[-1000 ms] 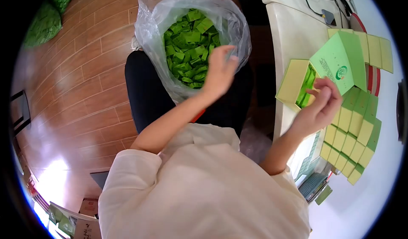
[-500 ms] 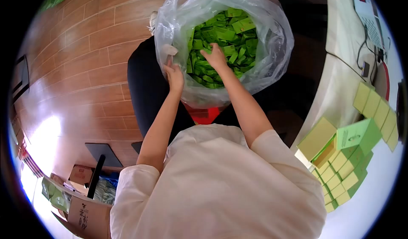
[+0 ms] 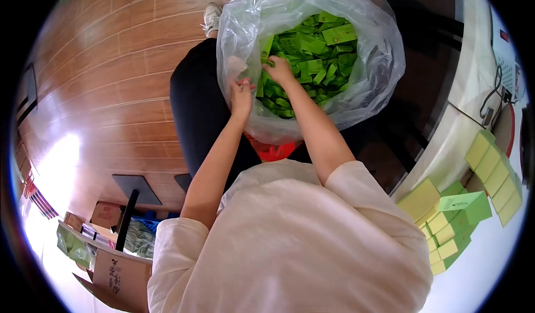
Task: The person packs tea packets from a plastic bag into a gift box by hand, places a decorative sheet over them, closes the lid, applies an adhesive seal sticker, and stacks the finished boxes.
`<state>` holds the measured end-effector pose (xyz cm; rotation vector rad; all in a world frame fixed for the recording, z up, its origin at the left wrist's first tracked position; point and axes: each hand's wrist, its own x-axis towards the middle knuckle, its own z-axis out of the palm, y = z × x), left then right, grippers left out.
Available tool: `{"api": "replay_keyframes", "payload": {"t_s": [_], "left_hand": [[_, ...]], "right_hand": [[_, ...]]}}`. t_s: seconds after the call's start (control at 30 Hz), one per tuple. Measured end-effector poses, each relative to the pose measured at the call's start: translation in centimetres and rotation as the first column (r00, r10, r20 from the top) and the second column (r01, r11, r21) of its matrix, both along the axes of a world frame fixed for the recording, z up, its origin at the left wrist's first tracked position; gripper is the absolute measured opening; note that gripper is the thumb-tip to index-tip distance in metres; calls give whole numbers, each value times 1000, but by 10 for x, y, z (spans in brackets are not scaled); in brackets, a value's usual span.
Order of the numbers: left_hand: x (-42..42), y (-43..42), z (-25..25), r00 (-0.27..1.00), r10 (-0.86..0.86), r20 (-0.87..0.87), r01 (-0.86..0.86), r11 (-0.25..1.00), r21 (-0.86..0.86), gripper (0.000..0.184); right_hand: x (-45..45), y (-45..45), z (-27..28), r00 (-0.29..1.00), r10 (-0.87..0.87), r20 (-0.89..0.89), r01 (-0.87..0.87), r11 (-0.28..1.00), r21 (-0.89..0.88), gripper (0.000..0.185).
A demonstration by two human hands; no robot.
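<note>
A large clear plastic bag stands open between my knees, with many small flat green packets inside. My right hand reaches into it with fingers bent, pinching a green packet that stands up along the left inner wall. At the bag's left rim, my left hand has its fingertips drawn together against the plastic and seems to grip it. A pale pinkish patch shows on the plastic just above those fingertips.
On the right, a white-covered table holds green boxes, a row of pale green boxes and a device with cables. Cardboard boxes stand at lower left. A red object shows below the bag.
The view has shifted, so the bag sits further right. My right hand has moved to the bag's left inner wall and closed on a packet. My left fingers have drawn together at the rim.
</note>
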<state>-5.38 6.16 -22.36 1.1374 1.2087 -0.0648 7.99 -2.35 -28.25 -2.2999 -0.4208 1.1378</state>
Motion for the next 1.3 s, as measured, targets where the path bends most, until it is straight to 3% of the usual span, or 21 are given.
{"api": "replay_keyframes", "payload": {"t_s": [0.17, 0.27, 0.4, 0.47, 0.53, 0.6, 0.67, 0.73, 0.77, 0.8, 0.87, 0.9, 1.0, 1.07, 1.1, 1.13, 1.17, 1.2, 1.27, 1.3], "left_hand": [[3, 1, 4, 999, 2, 50, -3, 1000, 24, 32], [12, -4, 19, 994, -29, 106, 27, 999, 16, 31], [33, -7, 59, 946, -165, 278, 190, 980, -63, 49], [43, -13, 84, 853, -350, 387, 441, 880, -174, 59], [50, -22, 87, 805, -409, 429, 514, 842, -161, 65], [58, -23, 105, 680, -463, 568, 708, 616, -345, 66], [59, -25, 118, 713, -407, 571, 677, 612, -408, 61], [57, -25, 119, 805, 126, 580, 293, 765, -574, 53], [57, -18, 133, 829, 180, 530, 180, 811, -557, 45], [54, -7, 132, 889, 114, 443, 150, 842, -518, 40], [38, 20, 101, 871, -93, 482, 346, 812, -470, 40], [36, 18, 107, 868, -103, 486, 355, 813, -462, 40], [11, 1, 145, 841, -402, 361, 520, 785, -338, 64], [-7, -20, 142, 730, -531, 430, 680, 624, -384, 77], [-17, -33, 128, 655, -536, 533, 734, 619, -279, 78], [-23, -46, 129, 653, -559, 512, 728, 650, -219, 76], [-26, -51, 133, 702, -442, 559, 691, 612, -384, 73], [-28, -56, 135, 751, -316, 580, 644, 543, -539, 69], [-23, -63, 159, 773, -300, 559, 614, 576, -540, 66], [-22, -64, 167, 797, -277, 537, 577, 613, -540, 63]], "right_hand": [[12, -68, 65, 961, -274, -42, 271, 961, -60, 38], [25, -110, 112, 970, -218, -107, 215, 976, -44, 37], [20, -141, 159, 954, -222, -200, 239, 969, 64, 35], [13, -142, 179, 925, -108, -364, 149, 985, 87, 35], [4, -139, 191, 909, -42, -414, 112, 983, 147, 35], [-8, -138, 195, 843, 19, -538, 93, 979, 180, 34], [-19, -142, 196, 829, -1, -560, 176, 950, 259, 29], [-23, -150, 202, 818, -23, -575, 176, 962, 211, 24], [-24, -157, 208, 821, -31, -570, 188, 958, 218, 24], [-25, -165, 215, 806, -70, -588, 259, 934, 244, 21], [-25, -179, 230, 791, -110, -602, 336, 900, 277, 18], [-25, -184, 237, 791, -140, -596, 384, 872, 305, 17], [-26, -190, 240, 793, -165, -586, 448, 810, 378, 15], [-28, -182, 242, 857, -150, -493, 390, 814, 430, 16], [-29, -174, 245, 858, -150, -491, 392, 808, 439, 16], [-32, -163, 247, 911, -176, -374, 335, 843, 421, 17], [-35, -155, 249, 948, -194, -251, 283, 877, 389, 18], [-39, -149, 249, 947, -200, -250, 288, 874, 391, 18], [-44, -141, 252, 968, -229, -101, 250, 850, 464, 18], [-46, -138, 255, 913, -268, -307, 385, 813, 436, 18]]}}
